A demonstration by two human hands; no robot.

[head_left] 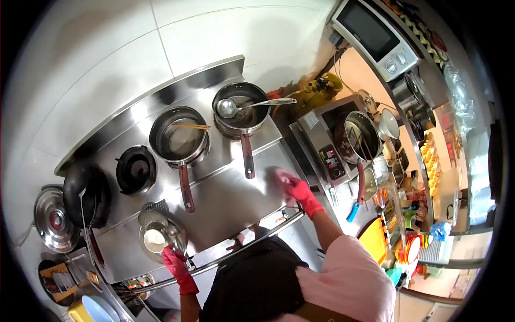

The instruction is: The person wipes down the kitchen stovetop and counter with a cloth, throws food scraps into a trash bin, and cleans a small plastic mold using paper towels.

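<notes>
The left hand (175,262), in a red glove, is at the lower left of the frame, fingers bent at the near rim of a shallow round silver metal dish (183,241); whether they clamp it, I cannot tell. A small white round cup (154,241) sits in the dish, so a level, steady touch would seem best. The red-gloved right hand (292,188), right of centre over the stainless-steel counter (236,206), is too blurred to show any grip.
</notes>
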